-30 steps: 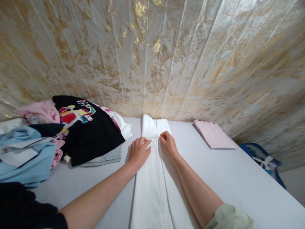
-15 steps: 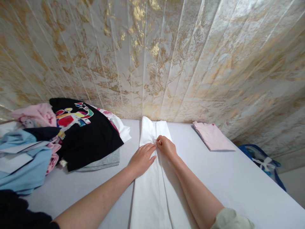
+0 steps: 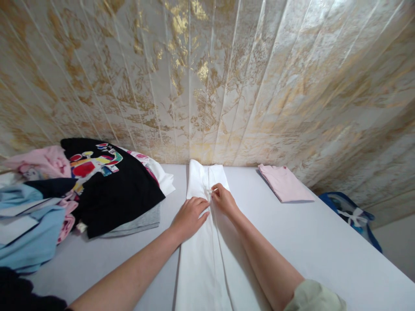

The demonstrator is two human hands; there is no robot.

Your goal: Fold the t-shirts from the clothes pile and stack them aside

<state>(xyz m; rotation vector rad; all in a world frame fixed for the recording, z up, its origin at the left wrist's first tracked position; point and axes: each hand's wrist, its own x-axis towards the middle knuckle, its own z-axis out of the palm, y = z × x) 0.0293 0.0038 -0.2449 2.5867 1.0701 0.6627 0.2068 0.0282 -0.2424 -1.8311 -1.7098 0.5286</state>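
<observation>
A long white garment (image 3: 200, 268), which looks like a pair of trousers, lies lengthwise down the middle of the table, with two long panels side by side. My left hand (image 3: 188, 218) rests palm down on it, fingers stretched out and thumb apart. Close by on the right, my right hand (image 3: 223, 199) is closed in a pinch at the garment's middle line near its far end. A small white bit, perhaps a cord or an edge of the cloth, shows at the right fingertips. The cloth is puckered around there.
Left of the garment lies a heap with a black printed T-shirt (image 3: 119, 194), a light blue garment (image 3: 42, 237) and pink clothes (image 3: 42, 162). A folded pink garment (image 3: 285, 183) lies at the back right of the white table (image 3: 292, 233). Beyond its edge stands a blue-rimmed bag (image 3: 372, 235). A patterned curtain (image 3: 201, 108) hangs behind.
The whole view has shifted slightly. My right hand has moved a little away from the left fingertips, still pinching. My left hand stays flat on the cloth.
</observation>
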